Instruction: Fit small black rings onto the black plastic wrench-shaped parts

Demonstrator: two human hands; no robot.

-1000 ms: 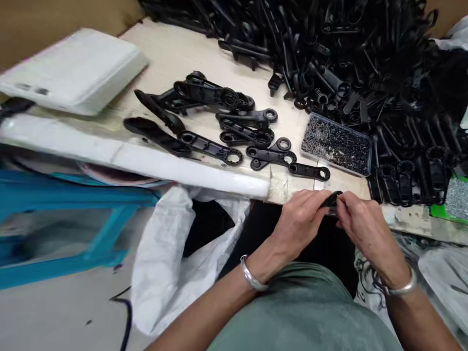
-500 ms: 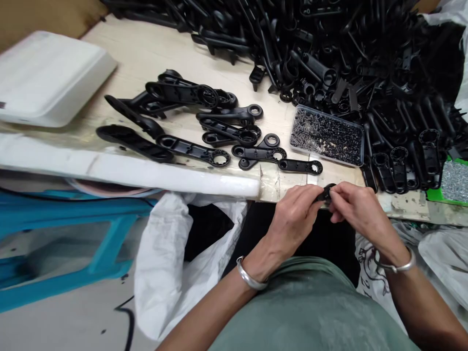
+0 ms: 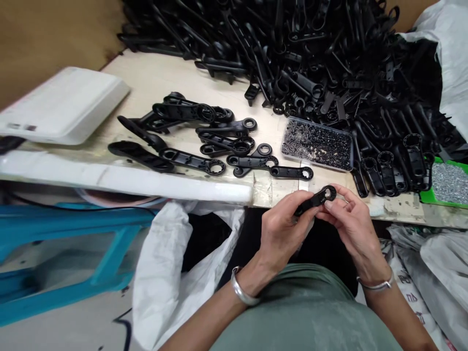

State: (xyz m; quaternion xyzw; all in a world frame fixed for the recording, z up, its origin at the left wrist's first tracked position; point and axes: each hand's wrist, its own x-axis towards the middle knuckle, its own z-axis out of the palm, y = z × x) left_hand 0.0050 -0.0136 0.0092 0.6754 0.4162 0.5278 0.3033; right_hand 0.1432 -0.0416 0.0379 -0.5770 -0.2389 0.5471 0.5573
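Note:
Between my two hands is a short black plastic arm (image 3: pixel 317 199) with a toothed ring at one end, held just over the table's front edge. My left hand (image 3: pixel 283 226) pinches its narrow end between thumb and fingers. At the ring end, the thumb and fingers of my right hand (image 3: pixel 349 219) close on the rim. A similar black ring-ended arm (image 3: pixel 291 172) lies on the table just beyond my left hand. Behind my hands stands a clear box (image 3: pixel 317 144) full of small dark parts, too small to name.
A big heap of black plastic parts (image 3: pixel 278 44) covers the back. More ring-ended arms (image 3: pixel 193 161) lie to the left, near a white box (image 3: pixel 66 105). A green tray (image 3: pixel 427 196) of small silvery pieces sits at the right. White foam (image 3: pixel 127 178) lines the front edge.
The short arm has lifted and turned, so its ring now faces up into view. My right hand has shifted from a fingertip pinch to holding the ring's rim. The camera view has tilted slightly.

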